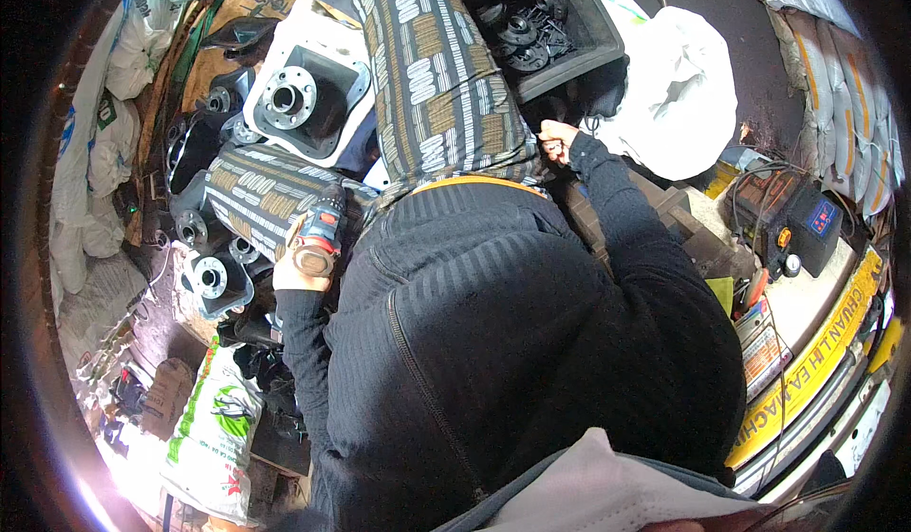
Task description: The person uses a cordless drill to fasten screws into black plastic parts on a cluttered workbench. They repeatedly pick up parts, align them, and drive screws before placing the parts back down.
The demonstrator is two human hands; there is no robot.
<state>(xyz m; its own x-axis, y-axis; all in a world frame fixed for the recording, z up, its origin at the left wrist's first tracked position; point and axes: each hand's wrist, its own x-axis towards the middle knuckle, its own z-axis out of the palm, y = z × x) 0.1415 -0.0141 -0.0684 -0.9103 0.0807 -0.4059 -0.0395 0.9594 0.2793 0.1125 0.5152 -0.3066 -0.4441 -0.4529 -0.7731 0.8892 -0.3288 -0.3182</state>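
Note:
My left hand [308, 259] is closed round a red and dark cordless drill [324, 224], held beside my left thigh. To my right, beside the other thigh, my right hand [558, 141] has its fingers curled together; whatever they pinch, if anything, is too small to make out. Ahead of the drill, a black moulded part with a round metal flange [288, 98] rests on a white piece of sheeting or a bag [266, 67]. Beyond my right hand stands a dark plastic crate [590, 69] with black round parts [522, 31] inside.
More flanged black parts [211, 278] lie at the left. A white plastic bag [678, 86] sits right of the crate. Further right are a dark boxy machine with a cable [788, 211] and a yellow lettered beam [807, 361]. A printed white sack [216, 428] stands at lower left.

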